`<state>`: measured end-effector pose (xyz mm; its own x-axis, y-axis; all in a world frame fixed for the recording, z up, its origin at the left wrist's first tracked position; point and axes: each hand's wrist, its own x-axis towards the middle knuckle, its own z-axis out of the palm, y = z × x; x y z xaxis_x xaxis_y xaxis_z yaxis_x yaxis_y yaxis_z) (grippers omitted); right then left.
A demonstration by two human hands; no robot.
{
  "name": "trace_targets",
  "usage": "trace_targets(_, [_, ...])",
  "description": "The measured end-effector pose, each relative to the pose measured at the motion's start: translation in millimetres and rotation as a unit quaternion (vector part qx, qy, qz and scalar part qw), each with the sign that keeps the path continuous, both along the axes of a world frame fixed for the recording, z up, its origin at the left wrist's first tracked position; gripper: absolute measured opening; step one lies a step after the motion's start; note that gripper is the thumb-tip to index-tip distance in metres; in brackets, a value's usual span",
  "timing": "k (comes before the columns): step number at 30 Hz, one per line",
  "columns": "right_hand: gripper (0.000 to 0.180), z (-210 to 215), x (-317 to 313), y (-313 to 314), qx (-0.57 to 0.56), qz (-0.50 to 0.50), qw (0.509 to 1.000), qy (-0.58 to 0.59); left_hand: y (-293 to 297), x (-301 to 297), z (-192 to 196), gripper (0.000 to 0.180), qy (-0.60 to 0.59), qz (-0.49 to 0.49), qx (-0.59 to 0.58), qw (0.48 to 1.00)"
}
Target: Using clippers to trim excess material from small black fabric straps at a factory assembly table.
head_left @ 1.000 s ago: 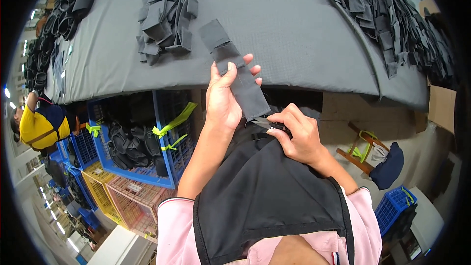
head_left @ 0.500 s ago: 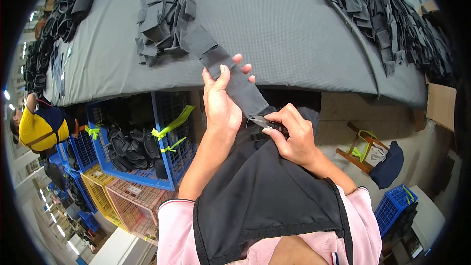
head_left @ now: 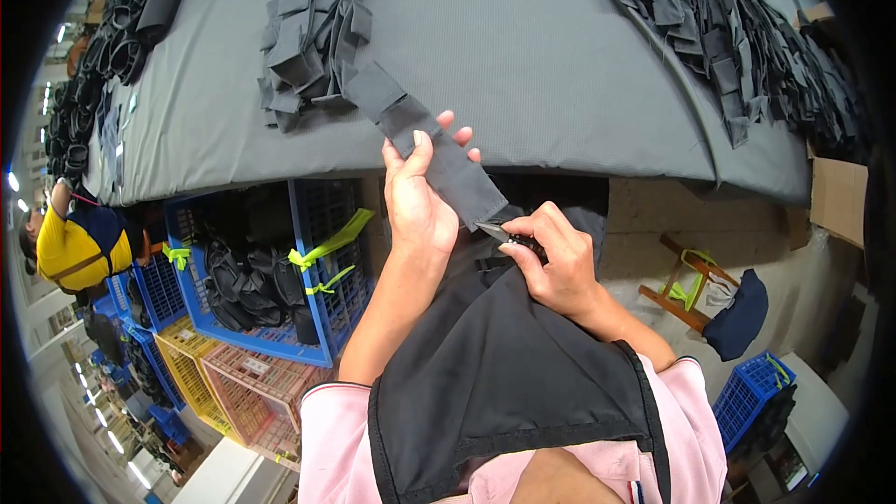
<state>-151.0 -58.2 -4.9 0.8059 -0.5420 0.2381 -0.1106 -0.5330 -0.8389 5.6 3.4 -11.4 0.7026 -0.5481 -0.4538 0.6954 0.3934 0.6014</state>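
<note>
My left hand [head_left: 418,198] grips a long dark grey fabric strip [head_left: 439,154] that stretches from the table edge down toward me. At the strip's lower end my right hand [head_left: 553,259] holds a small pair of snips [head_left: 502,233], blades touching the fabric. The strip's far end lies against a pile of similar grey fabric pieces [head_left: 313,42] on the grey table [head_left: 560,65]. A black apron covers my lap below both hands.
A long heap of dark fabric pieces [head_left: 737,37] runs along the table's right side, black straps [head_left: 121,28] along its left. Blue crates [head_left: 271,271] with black bundles stand under the table. A person in yellow [head_left: 75,247] is at left. A wooden stool [head_left: 695,285] stands right.
My left hand has pulled the strip out longer, its far end now reaching the pile. My right hand moved up to the strip's lower end with the snips.
</note>
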Motion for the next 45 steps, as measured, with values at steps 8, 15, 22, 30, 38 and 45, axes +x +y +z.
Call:
trace_targets(8, [0.021, -3, 5, -13, 0.023, 0.007, 1.0, -0.006, -10, 6, 3, 0.03, 0.009, -0.029, -0.001, 1.0])
trace_targets(15, [0.035, 7, -2, -30, 0.229, -0.007, 0.973, -0.027, -6, 4, 14, 0.034, -0.007, -0.092, -0.006, 0.996])
trace_targets(22, [0.032, 1, 25, -47, 0.176, 0.082, 0.98, 0.047, -12, -5, 10, 0.037, -0.032, -0.142, -0.045, 0.988])
trace_targets(30, [0.025, 11, 17, -26, -0.116, 0.134, 0.983, -0.051, -16, 14, 21, 0.036, -0.017, -0.183, -0.037, 0.982])
trace_targets(38, [0.029, 5, 15, -35, -0.159, 0.201, 0.965, -0.052, -17, 15, 18, 0.032, -0.033, -0.198, -0.015, 0.98])
trace_targets(45, [0.029, 12, 15, -29, 0.011, 0.179, 0.981, -0.075, -11, 8, 9, 0.026, -0.013, -0.18, -0.012, 0.984])
